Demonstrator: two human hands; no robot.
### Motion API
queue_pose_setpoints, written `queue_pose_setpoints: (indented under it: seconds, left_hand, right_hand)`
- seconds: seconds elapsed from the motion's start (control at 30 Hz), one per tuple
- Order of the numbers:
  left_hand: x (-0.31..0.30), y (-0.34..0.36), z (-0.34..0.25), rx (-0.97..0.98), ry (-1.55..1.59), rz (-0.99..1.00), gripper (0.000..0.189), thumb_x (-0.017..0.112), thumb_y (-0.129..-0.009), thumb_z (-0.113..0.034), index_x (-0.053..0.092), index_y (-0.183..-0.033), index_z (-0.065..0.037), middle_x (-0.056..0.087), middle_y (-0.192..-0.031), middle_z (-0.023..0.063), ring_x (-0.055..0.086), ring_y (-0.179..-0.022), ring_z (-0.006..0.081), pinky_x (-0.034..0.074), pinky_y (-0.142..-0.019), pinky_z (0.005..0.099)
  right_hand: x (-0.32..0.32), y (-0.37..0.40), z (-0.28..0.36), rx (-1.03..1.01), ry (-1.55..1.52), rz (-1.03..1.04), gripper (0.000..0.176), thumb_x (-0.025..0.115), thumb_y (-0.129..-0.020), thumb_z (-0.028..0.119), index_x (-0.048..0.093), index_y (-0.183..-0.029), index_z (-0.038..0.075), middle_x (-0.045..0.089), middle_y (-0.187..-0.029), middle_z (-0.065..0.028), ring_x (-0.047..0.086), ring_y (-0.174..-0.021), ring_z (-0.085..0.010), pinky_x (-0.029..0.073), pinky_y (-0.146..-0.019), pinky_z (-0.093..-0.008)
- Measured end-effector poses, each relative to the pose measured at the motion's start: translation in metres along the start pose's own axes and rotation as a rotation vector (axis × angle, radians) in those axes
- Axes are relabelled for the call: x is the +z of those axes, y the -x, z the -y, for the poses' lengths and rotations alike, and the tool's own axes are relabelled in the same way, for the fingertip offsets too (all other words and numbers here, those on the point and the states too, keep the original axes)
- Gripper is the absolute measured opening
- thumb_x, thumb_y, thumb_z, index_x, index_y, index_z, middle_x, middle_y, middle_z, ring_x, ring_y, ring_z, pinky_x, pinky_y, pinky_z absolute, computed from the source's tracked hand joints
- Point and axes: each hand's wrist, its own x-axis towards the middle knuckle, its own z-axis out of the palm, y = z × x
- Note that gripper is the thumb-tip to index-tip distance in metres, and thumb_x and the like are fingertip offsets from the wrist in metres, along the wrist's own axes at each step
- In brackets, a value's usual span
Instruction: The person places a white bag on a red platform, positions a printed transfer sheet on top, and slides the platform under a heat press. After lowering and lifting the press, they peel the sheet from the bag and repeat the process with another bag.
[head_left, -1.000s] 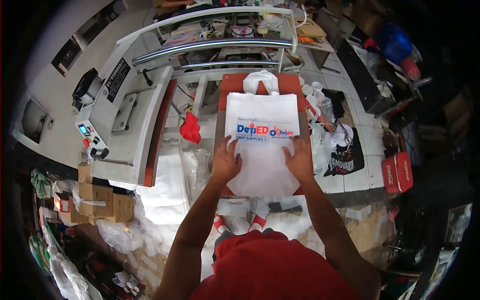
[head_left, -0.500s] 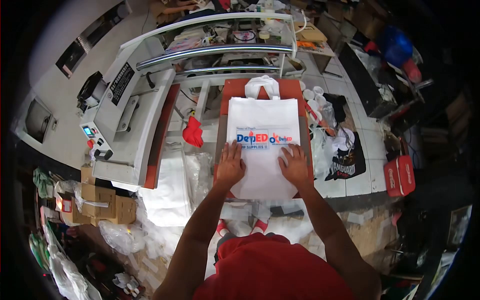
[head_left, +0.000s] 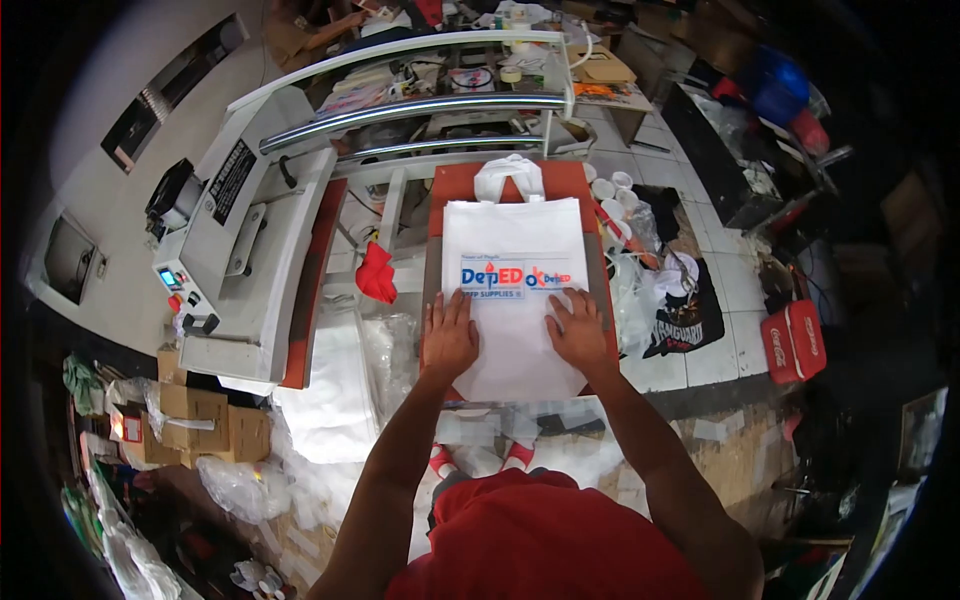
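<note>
Nearest, both bare hands lie palm down with fingers spread, neither grip closed on anything: the left hand on the left edge of the white fabric tote bag, the right hand near its right edge. The bag lies flat on the red rectangular press bed, its blue-and-red "DepED" print just beyond the fingertips and its looped white handles at the far end. Left of the bed stands the pale metal heat press; between them hangs a red cloth. Farthest off, a person is at a cluttered surface.
</note>
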Motion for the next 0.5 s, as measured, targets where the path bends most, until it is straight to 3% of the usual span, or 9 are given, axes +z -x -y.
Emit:
queue_pose_setpoints:
  seconds: [0.5]
  left_hand:
    - [0.0024,0.0013,0.0042,-0.019,0.026,0.018,0.053,0.052,-0.091,-0.024,0.049,-0.14,-0.004,0.041,-0.151,0.0128,0.033,-0.14,0.044,0.025,-0.116,0.0559]
  right_hand:
    - [-0.0004,-0.0018,0.0009,0.034,-0.008,0.027,0.046,0.061,-0.091,0.033,0.058,-0.133,0.015,0.044,-0.143,-0.0117,0.035,-0.135,-0.0368,0.034,-0.107,-0.0526]
